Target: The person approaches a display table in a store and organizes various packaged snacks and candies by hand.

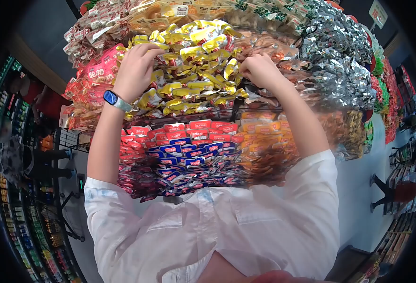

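My left hand [138,68], with a smartwatch [111,97] on its wrist, rests on the left side of a heap of yellow snack packets [189,89]. Its fingers are apart and bent over the packets, and I see nothing held in them. At the heap's right edge is my right hand [259,70], its fingers curled closed beside a yellow-and-white packet [231,69]. What its fingertips hold, if anything, is hidden. Brownish clear packets [264,45] lie just beyond this hand.
Pink packets [102,66] lie left, silver packets [335,56] right. Nearer me are red, blue packets [193,152] and orange packets [264,137]. A shopping cart [69,212] and people stand in the left aisle; another person [403,192] is at right. Shelves [21,226] line the left.
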`<act>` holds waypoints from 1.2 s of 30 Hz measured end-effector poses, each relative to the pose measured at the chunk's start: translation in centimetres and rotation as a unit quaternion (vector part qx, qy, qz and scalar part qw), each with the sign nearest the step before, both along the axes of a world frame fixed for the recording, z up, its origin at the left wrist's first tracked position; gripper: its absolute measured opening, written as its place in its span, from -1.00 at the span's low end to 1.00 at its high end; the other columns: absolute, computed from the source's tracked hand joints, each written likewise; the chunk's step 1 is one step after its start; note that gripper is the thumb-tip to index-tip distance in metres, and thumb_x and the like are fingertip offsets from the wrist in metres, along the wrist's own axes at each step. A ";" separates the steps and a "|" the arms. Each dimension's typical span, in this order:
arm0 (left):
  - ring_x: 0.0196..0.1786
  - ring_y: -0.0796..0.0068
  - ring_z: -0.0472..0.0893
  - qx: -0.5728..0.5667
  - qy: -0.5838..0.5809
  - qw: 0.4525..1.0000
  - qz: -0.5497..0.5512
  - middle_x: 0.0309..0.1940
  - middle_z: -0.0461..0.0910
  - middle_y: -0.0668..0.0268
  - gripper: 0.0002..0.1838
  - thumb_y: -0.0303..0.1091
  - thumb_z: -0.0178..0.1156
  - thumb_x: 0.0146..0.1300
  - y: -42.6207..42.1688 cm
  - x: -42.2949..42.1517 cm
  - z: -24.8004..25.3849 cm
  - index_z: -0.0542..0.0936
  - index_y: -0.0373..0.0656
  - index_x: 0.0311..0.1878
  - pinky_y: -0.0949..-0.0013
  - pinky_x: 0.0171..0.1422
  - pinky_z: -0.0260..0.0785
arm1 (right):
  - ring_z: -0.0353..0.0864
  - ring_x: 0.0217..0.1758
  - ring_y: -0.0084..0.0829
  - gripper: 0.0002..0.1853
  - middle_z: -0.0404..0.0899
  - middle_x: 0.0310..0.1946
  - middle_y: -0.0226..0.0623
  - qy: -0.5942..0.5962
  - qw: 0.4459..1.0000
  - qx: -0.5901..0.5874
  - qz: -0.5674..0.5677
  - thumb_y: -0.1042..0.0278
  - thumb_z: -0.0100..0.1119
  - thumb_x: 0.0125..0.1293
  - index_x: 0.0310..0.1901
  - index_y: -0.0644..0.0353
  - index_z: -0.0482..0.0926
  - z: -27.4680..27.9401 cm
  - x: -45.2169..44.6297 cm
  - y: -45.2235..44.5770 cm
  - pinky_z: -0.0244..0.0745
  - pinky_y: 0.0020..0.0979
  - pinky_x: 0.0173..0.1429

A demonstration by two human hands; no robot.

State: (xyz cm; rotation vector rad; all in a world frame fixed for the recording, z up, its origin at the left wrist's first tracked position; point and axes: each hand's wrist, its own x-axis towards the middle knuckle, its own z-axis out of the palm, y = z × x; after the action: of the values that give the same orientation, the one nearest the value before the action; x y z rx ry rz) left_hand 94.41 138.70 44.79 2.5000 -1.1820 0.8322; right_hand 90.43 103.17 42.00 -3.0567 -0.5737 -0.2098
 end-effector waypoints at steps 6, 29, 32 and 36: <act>0.26 0.09 0.48 -0.005 -0.016 0.994 -0.111 0.07 0.57 0.21 -0.79 -0.52 0.19 0.25 -6.7 -3.2 -1.7 0.64 -0.17 -0.05 0.06 0.35 0.31 | 0.68 -0.18 -0.13 -0.90 0.70 -0.44 -0.19 -0.105 0.991 0.067 0.056 0.48 0.27 0.07 -0.41 0.12 0.76 -1.5 -0.2 -0.2 0.41 -0.17 0.16; 0.35 0.30 0.44 0.099 -0.068 0.989 -0.086 0.14 0.62 0.41 -0.74 -0.32 0.19 0.33 -12.1 -2.1 -4.9 0.69 -0.03 0.04 -0.18 0.60 -0.04 | 0.71 -0.25 -0.20 -0.86 0.73 -0.45 -0.29 -0.123 0.982 0.128 0.067 0.47 0.33 0.05 -0.39 -0.02 0.81 -2.3 1.3 1.7 0.50 -0.21 0.05; 0.34 0.29 0.45 0.103 -0.064 0.989 -0.080 0.15 0.62 0.43 -0.75 -0.29 0.18 0.36 -12.1 -2.2 -4.7 0.69 -0.05 0.04 -0.18 0.59 -0.03 | 0.71 -0.22 -0.20 -0.85 0.75 -0.39 -0.29 -0.094 0.988 0.118 0.030 0.47 0.32 0.06 -0.37 -0.03 0.81 -1.9 1.2 2.0 0.49 -0.22 0.07; 0.33 0.26 0.45 0.103 -0.065 0.990 -0.074 0.17 0.63 0.44 -0.75 -0.27 0.16 0.39 -12.2 -2.3 -5.0 0.69 -0.07 0.04 -0.19 0.58 -0.04 | 0.73 -0.15 -0.20 -0.84 0.77 -0.29 -0.28 -0.065 0.992 0.098 0.040 0.44 0.35 0.09 -0.29 -0.03 0.81 -1.2 1.7 1.3 0.57 -0.18 0.05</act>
State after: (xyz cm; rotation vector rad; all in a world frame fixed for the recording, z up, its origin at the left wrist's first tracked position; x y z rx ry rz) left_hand 92.16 126.50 39.78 2.5075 -1.5487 0.8860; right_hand 92.16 104.46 40.83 -2.8403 -0.6385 -0.4370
